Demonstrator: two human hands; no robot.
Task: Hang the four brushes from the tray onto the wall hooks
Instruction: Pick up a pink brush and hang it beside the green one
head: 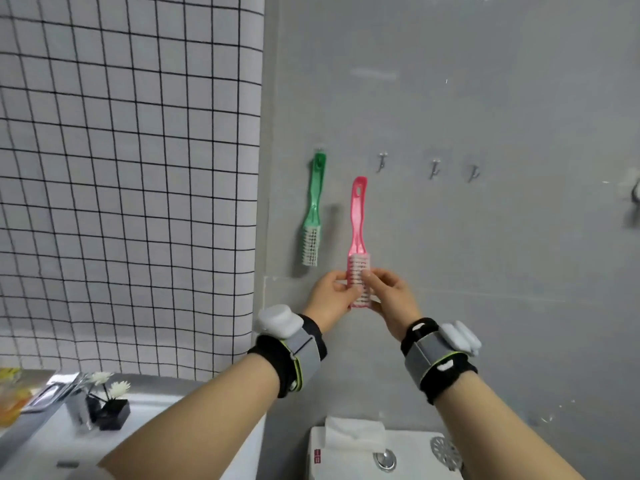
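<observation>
Clamping the pink brush [358, 244] upright by its bristle head, left hand [332, 296] and right hand [391, 296]; green brush [313, 209] hangs at 10 o'clock.

Both bare forearms reach up and forward, each wrist wrapped in a black-and-grey band, the left hand [331, 295] and right hand [390, 295] meeting close together with fingers curled in a shared pinching grip.

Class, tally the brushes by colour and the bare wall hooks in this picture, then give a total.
Green brush, hanging on the wall: 1
Pink brush, held in both hands: 1
Bare hooks, to the right of the green brush: 3
Total: 5
</observation>
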